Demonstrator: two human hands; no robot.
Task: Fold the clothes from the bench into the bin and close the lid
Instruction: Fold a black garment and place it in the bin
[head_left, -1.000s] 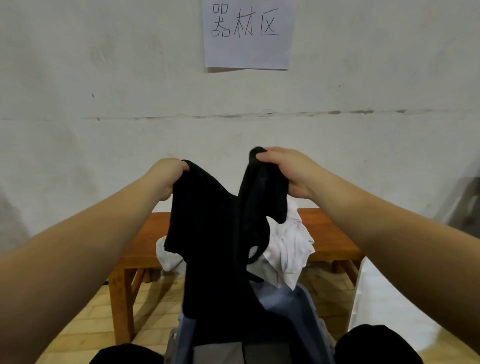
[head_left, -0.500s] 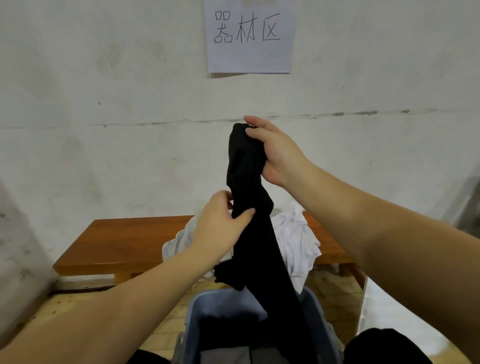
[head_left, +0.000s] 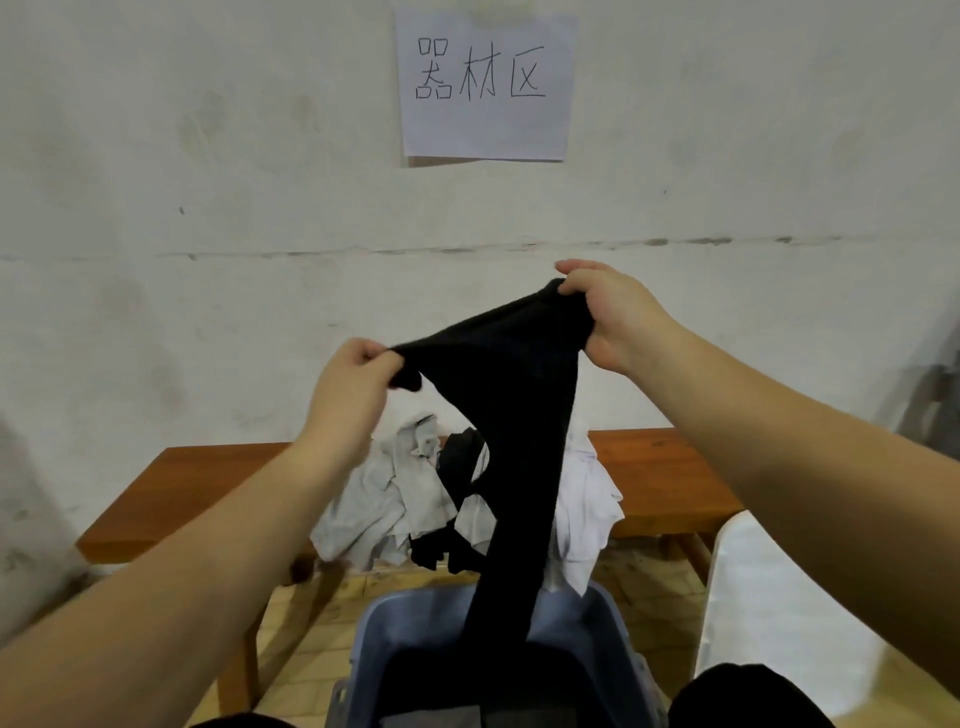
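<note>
We stretch black garment (head_left: 519, 374) taut over bin (head_left: 613, 618): left hand (head_left: 358, 384), right hand (head_left: 613, 317) pinch top corners, squaring for fold.

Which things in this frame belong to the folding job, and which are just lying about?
Job: black garment, gripped by left hand and right hand; pile of clothes on the bench; blue bin.
Lying about: paper sign on the wall; white sheet at right.
</note>
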